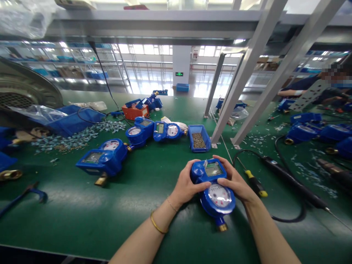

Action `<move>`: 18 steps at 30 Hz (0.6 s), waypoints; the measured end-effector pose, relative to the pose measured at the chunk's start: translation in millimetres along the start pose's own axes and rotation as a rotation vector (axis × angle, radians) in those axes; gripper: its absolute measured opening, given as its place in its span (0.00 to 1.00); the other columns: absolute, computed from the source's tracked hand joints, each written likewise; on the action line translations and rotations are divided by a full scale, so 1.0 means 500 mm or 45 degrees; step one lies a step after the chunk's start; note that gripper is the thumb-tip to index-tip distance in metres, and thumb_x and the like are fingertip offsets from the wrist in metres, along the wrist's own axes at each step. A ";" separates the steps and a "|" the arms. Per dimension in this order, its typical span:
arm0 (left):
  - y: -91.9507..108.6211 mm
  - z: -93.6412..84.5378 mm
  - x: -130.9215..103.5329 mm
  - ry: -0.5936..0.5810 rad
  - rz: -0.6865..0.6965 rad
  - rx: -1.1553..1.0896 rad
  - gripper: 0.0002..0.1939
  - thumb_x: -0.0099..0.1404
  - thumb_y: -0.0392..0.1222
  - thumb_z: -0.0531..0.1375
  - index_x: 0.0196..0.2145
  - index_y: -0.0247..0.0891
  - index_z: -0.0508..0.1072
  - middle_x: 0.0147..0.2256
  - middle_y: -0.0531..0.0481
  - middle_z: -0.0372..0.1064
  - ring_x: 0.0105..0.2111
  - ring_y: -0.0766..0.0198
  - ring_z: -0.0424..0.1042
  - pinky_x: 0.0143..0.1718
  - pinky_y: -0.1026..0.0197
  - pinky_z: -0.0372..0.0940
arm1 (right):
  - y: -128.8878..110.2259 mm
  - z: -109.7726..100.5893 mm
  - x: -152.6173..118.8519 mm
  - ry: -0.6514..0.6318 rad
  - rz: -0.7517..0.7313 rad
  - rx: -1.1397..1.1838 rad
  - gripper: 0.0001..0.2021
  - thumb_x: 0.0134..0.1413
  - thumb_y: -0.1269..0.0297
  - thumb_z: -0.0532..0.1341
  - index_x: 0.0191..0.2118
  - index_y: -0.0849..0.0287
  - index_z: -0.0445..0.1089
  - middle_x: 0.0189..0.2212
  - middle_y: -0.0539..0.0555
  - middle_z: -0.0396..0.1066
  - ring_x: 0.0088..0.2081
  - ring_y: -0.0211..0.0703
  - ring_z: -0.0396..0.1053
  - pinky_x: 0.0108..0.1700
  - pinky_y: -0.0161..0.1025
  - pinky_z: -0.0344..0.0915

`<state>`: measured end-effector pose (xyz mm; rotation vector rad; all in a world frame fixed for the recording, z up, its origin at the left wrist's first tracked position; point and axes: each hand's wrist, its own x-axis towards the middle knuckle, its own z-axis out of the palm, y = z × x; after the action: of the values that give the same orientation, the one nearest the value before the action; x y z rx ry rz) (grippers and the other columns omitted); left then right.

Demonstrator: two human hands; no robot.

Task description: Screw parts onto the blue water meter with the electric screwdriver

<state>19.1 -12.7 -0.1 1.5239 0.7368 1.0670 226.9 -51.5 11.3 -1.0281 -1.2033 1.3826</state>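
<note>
A blue water meter [218, 200] with a round dial, a small display box and a brass threaded end is between my two hands, over the green bench. My left hand [188, 183] wraps the left side of the display box, its thumb lying on the housing above the dial. From the other side my right hand [233, 181] grips the box, thumb on top near the display. The undersides of my fingers are hidden. Beyond the meter stands a blue bin [200, 137] of small brass-coloured screws. To the right lies a yellow and black screwdriver [255, 183].
More water meters stand left, one close by [101, 157], and others at right [301, 132]. A black corded power screwdriver [295, 181] lies right. Grey posts [247, 73] rise from the bench. Blue scraps [79, 137] litter the left; a person's arm [294, 92] is at far right.
</note>
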 end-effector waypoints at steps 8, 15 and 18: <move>-0.001 0.010 -0.001 0.017 -0.006 -0.088 0.37 0.53 0.50 0.74 0.56 0.40 0.66 0.51 0.44 0.69 0.52 0.46 0.67 0.57 0.53 0.61 | -0.029 0.014 -0.019 0.185 0.109 -0.420 0.52 0.44 0.43 0.69 0.70 0.57 0.45 0.66 0.66 0.54 0.65 0.61 0.56 0.64 0.56 0.58; -0.026 0.007 0.014 0.201 -0.043 -0.226 0.42 0.59 0.77 0.55 0.53 0.37 0.70 0.53 0.39 0.68 0.56 0.47 0.65 0.60 0.53 0.59 | -0.045 0.141 -0.082 0.520 0.280 -1.377 0.63 0.41 0.36 0.64 0.73 0.58 0.29 0.66 0.70 0.54 0.58 0.79 0.63 0.50 0.68 0.66; -0.051 -0.003 0.025 0.536 -0.366 -0.286 0.42 0.58 0.81 0.48 0.41 0.36 0.71 0.45 0.37 0.72 0.49 0.49 0.72 0.53 0.52 0.66 | -0.034 0.129 -0.078 0.601 0.317 -1.316 0.58 0.44 0.37 0.62 0.73 0.60 0.34 0.60 0.70 0.62 0.54 0.75 0.68 0.53 0.67 0.65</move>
<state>24.8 4.7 -22.0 0.9764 1.0507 1.2169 172.0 -99.1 37.1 -2.1307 -1.4503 0.5393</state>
